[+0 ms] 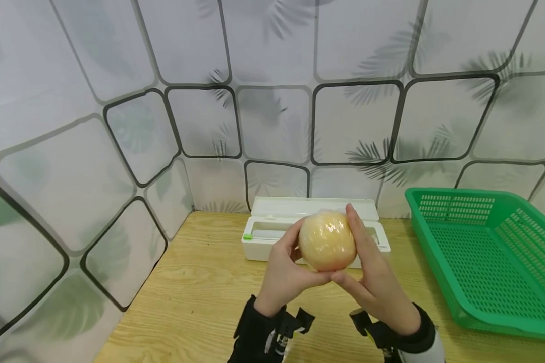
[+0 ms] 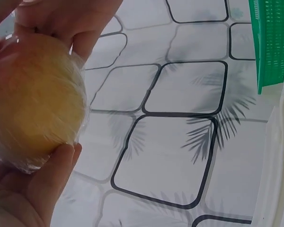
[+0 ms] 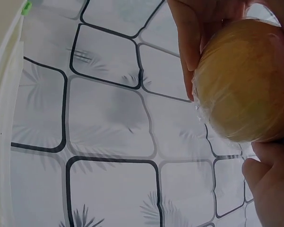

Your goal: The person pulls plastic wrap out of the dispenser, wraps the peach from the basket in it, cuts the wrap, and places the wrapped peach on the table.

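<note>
Both hands hold up a round yellow apple [image 1: 327, 241] with a reddish blush, wrapped in shiny clear cling film. My left hand [image 1: 285, 275] grips its left and lower side. On the right, my right hand [image 1: 378, 280] has its index finger up along the apple and its thumb underneath, close to the left thumb. In the left wrist view the film over the apple [image 2: 35, 101] looks wrinkled, with loose edges near the fingertips. Film also bunches at one edge of the apple [image 3: 246, 80] in the right wrist view.
Behind the hands, a white cling film dispenser [image 1: 256, 250] with a raised lid and a green slider [image 1: 247, 236] sits against the patterned wall covering. A green plastic basket [image 1: 440, 272] stands at the right on the wooden table [image 1: 186, 302].
</note>
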### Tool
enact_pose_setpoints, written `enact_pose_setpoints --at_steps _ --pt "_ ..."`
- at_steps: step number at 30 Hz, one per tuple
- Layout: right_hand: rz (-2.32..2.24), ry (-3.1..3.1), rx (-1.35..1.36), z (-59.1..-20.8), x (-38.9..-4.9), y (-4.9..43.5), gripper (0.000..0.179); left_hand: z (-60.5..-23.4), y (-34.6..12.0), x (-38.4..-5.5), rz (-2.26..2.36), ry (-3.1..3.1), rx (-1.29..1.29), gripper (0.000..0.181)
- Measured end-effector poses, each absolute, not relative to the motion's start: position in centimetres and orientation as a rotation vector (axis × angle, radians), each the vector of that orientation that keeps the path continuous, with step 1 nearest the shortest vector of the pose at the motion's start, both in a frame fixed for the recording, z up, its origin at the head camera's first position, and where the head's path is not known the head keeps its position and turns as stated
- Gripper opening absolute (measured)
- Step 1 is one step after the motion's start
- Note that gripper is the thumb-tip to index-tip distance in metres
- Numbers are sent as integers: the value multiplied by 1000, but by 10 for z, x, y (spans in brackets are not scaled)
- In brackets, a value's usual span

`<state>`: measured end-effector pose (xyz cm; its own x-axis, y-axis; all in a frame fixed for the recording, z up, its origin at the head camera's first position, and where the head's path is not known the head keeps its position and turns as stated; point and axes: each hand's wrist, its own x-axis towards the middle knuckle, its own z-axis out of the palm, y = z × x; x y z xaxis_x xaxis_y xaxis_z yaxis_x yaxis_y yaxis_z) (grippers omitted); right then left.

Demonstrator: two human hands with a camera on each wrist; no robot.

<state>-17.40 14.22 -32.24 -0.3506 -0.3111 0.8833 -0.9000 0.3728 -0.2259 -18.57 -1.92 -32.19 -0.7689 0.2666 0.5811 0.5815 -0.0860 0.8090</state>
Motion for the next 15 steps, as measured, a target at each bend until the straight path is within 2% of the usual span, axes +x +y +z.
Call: enact_pose_setpoints --at_steps 11,15 --pt "1189 -1875 1089 -319 -173 151 85 -303 -25 -173 -1787 -1969 -1169 73" --pt "1296 -1856 1125 -320 -175 155 86 -308 -27 -177 -1752 -1993 -1216 75"
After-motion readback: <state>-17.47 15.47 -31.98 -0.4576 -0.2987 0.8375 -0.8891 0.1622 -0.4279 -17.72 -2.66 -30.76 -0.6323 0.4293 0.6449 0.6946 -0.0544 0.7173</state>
